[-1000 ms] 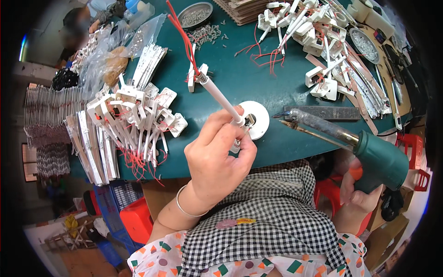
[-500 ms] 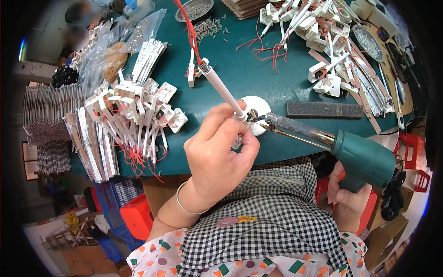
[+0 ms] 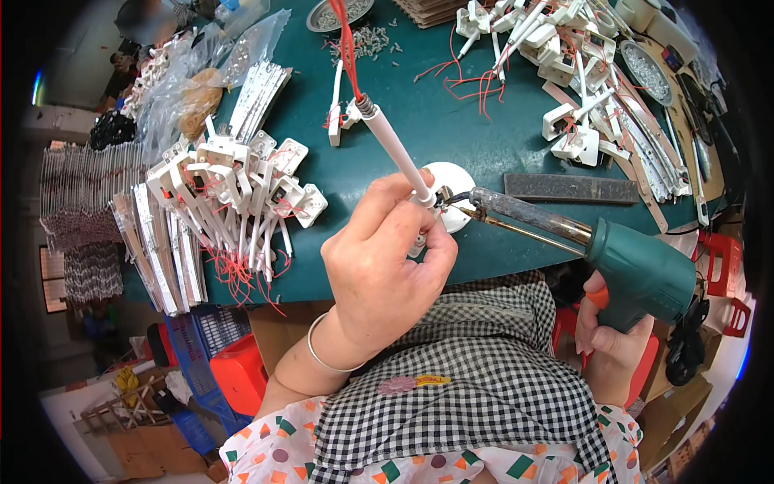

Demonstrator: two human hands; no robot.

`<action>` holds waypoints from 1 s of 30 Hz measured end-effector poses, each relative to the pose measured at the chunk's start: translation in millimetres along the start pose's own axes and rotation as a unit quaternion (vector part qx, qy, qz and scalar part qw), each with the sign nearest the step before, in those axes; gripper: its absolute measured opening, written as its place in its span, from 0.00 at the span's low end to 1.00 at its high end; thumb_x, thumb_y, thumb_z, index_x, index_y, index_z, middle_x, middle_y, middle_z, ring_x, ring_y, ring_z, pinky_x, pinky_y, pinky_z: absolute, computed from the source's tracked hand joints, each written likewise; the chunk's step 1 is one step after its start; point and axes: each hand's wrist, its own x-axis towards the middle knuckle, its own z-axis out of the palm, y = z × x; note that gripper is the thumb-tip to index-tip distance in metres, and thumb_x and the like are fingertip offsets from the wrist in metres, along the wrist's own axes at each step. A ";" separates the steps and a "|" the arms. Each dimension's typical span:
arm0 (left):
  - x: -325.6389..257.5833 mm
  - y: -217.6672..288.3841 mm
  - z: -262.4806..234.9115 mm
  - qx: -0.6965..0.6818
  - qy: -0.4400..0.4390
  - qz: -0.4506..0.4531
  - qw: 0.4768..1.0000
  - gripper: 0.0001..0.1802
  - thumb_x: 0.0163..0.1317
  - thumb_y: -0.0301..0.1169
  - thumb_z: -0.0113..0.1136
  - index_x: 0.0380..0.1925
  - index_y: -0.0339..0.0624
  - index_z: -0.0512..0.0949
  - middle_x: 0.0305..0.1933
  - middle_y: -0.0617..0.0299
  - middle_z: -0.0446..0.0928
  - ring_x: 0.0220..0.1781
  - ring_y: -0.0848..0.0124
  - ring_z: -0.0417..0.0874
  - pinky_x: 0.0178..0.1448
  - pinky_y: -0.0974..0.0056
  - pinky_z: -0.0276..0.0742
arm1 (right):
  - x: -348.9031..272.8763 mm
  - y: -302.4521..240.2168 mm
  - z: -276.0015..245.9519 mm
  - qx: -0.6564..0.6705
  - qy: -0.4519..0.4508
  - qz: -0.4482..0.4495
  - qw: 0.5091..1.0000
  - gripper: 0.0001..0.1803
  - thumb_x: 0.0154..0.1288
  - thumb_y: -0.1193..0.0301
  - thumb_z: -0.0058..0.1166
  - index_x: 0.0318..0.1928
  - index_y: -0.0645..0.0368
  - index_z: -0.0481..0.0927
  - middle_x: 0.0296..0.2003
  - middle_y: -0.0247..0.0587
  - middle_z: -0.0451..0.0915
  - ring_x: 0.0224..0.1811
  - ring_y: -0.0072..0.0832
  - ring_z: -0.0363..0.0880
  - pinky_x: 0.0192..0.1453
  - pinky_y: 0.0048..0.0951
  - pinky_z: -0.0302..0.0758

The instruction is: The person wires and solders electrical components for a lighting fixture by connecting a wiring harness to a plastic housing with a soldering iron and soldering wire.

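Note:
My left hand (image 3: 385, 258) is closed on a white plastic tube piece (image 3: 395, 149), holding it tilted above the table's near edge. Red wires (image 3: 347, 56) come out of the tube's far threaded end. Its near end sits by small metal and black parts, over a round white disc (image 3: 451, 181). In my right hand (image 3: 606, 327) is a green soldering gun (image 3: 645, 274), gripped by its handle with a finger at the orange trigger. The gun's tip reaches the small parts beside my left fingertips; whether it touches them I cannot tell.
White tube-and-box pieces with red wires are heaped at left (image 3: 242, 181) and far right (image 3: 576, 56). A dark bar (image 3: 568, 189) lies right of the disc. Metal dishes of small parts (image 3: 343, 12) and loose screws (image 3: 363, 42) sit at the back. Flat strips (image 3: 165, 250) lie left.
The soldering gun has shifted slightly right, and the tube's far end has tipped a little to the right. Both hands keep their hold.

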 end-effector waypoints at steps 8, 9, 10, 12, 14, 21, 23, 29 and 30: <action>-0.4 0.1 0.8 -0.001 0.006 0.004 1.000 0.08 0.41 0.15 0.64 0.22 0.34 0.77 0.41 0.50 0.83 0.36 0.64 0.85 0.40 0.66 0.81 | -5.9 6.0 -16.1 0.022 -0.018 0.020 0.999 0.40 0.42 0.82 0.71 0.57 0.77 0.66 0.39 0.61 0.78 0.17 0.31 0.74 0.17 0.24 0.70; -0.4 0.2 0.2 0.000 0.007 0.003 1.000 0.08 0.41 0.15 0.64 0.22 0.34 0.77 0.41 0.50 0.83 0.36 0.64 0.85 0.40 0.66 0.81 | -5.5 4.8 -17.7 0.024 -0.023 -0.004 0.999 0.41 0.42 0.81 0.72 0.58 0.78 0.65 0.40 0.62 0.78 0.16 0.31 0.73 0.16 0.24 0.70; -0.3 0.5 -0.4 0.003 0.007 0.005 1.000 0.08 0.41 0.15 0.64 0.22 0.34 0.77 0.41 0.50 0.83 0.36 0.65 0.85 0.40 0.66 0.81 | -5.1 4.2 -18.7 0.027 -0.027 -0.028 0.999 0.42 0.43 0.81 0.73 0.58 0.78 0.64 0.41 0.64 0.77 0.16 0.31 0.72 0.14 0.23 0.70; -0.1 -0.3 0.2 0.003 0.006 0.007 1.000 0.08 0.41 0.15 0.64 0.22 0.34 0.77 0.41 0.50 0.83 0.35 0.65 0.85 0.39 0.66 0.82 | -3.5 3.9 -18.9 0.025 -0.016 -0.035 0.999 0.42 0.43 0.80 0.74 0.58 0.79 0.64 0.42 0.65 0.77 0.15 0.30 0.72 0.13 0.23 0.70; -0.4 -1.2 0.7 0.001 0.010 0.011 1.000 0.08 0.41 0.15 0.64 0.22 0.34 0.77 0.41 0.51 0.83 0.34 0.66 0.85 0.39 0.67 0.81 | -3.1 4.2 -20.3 0.024 -0.005 -0.043 0.999 0.43 0.42 0.79 0.75 0.58 0.79 0.64 0.42 0.66 0.76 0.14 0.30 0.71 0.13 0.23 0.70; -0.4 -1.2 0.6 0.001 0.008 0.009 1.000 0.08 0.41 0.15 0.64 0.22 0.34 0.77 0.41 0.50 0.83 0.34 0.66 0.85 0.38 0.67 0.82 | -2.1 9.0 -23.3 0.043 -0.034 -0.040 0.998 0.43 0.43 0.80 0.74 0.58 0.80 0.63 0.42 0.66 0.76 0.14 0.29 0.71 0.13 0.23 0.70; -0.4 -0.9 -0.1 0.005 0.007 0.012 1.000 0.08 0.41 0.15 0.64 0.22 0.34 0.77 0.41 0.51 0.83 0.35 0.66 0.85 0.39 0.67 0.82 | -2.0 9.9 -23.1 0.043 -0.044 -0.035 0.997 0.43 0.43 0.81 0.73 0.59 0.80 0.63 0.42 0.66 0.76 0.14 0.30 0.71 0.13 0.23 0.70; -1.4 -2.0 0.2 0.000 0.005 0.006 1.000 0.08 0.41 0.15 0.64 0.22 0.34 0.77 0.41 0.50 0.83 0.35 0.66 0.85 0.39 0.67 0.82 | -3.4 11.0 -24.0 0.050 -0.023 -0.025 0.998 0.42 0.43 0.81 0.70 0.58 0.82 0.63 0.44 0.66 0.76 0.15 0.29 0.71 0.13 0.24 0.70; -1.4 -2.2 0.5 -0.001 0.005 0.006 1.000 0.08 0.41 0.15 0.64 0.22 0.34 0.77 0.41 0.50 0.83 0.35 0.66 0.85 0.39 0.67 0.82 | -0.9 8.5 -24.1 0.065 -0.041 -0.023 0.997 0.41 0.45 0.79 0.70 0.58 0.82 0.62 0.39 0.63 0.77 0.14 0.28 0.70 0.13 0.24 0.70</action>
